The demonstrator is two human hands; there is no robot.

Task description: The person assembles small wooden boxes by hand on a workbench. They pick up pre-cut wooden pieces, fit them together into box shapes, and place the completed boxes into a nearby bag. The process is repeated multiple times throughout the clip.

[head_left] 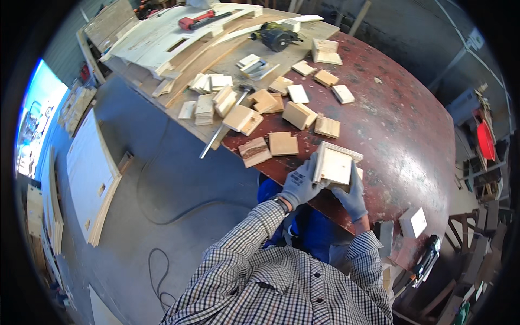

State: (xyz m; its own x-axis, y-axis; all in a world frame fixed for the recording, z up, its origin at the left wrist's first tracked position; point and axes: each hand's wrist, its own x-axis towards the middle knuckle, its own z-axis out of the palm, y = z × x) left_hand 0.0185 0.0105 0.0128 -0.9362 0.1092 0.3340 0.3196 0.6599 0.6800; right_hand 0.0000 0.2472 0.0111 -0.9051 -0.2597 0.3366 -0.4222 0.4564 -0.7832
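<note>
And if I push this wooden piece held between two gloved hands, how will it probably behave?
The wooden piece is probably stiff, since its wood appears thick. It should hardly roll, given its flat faces. Its bare-looking surface likely gives the left hand and right hand decent grip.

Bright light shows through a tall opening (43,111) at the far left, beside a ribbed wall (65,40), with a smooth grey floor (187,173) nearby. The desk (403,130) — dark red, its surface blotched and worn — stands before a dim, darker wall (409,51).
</note>
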